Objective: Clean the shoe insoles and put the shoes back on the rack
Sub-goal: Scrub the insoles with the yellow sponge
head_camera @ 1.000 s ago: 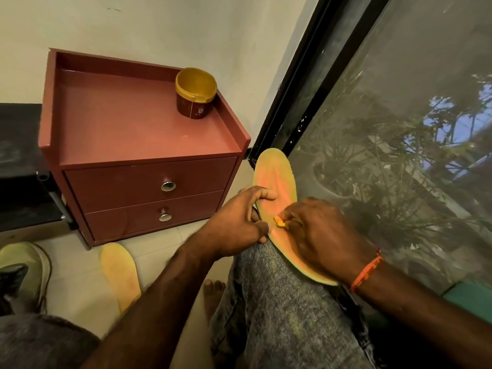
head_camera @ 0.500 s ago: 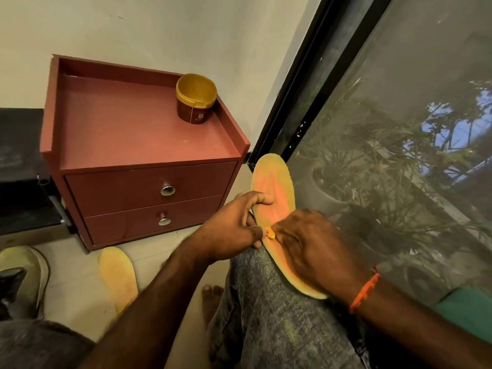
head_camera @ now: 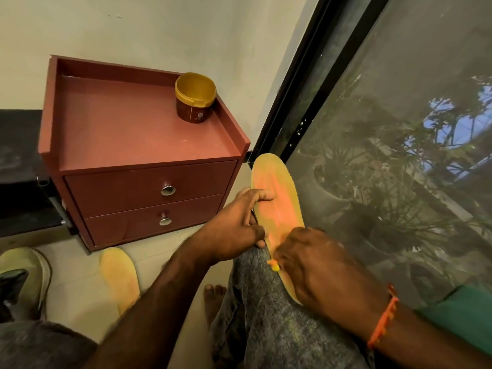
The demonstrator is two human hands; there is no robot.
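The right hand (head_camera: 316,265), pinching a small yellow-orange scrubbing piece (head_camera: 274,266), has slid from mid-insole down toward the heel of the orange-yellow foam insole (head_camera: 277,203) at frame centre. The left hand (head_camera: 234,230) grips the insole's left edge over the grey-jeaned knee (head_camera: 266,315). A second yellow insole (head_camera: 119,278) lies on the floor at lower left, below the red-brown two-drawer cabinet (head_camera: 143,155).

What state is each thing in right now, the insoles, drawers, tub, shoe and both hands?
Held insole: propped on knee, gripped.
Left hand: holds insole edge.
Right hand: pinches a small yellow piece against insole.
Second insole: flat on floor.
Drawers: both closed.
Tub: upright, lidless.
Shoe: on floor.
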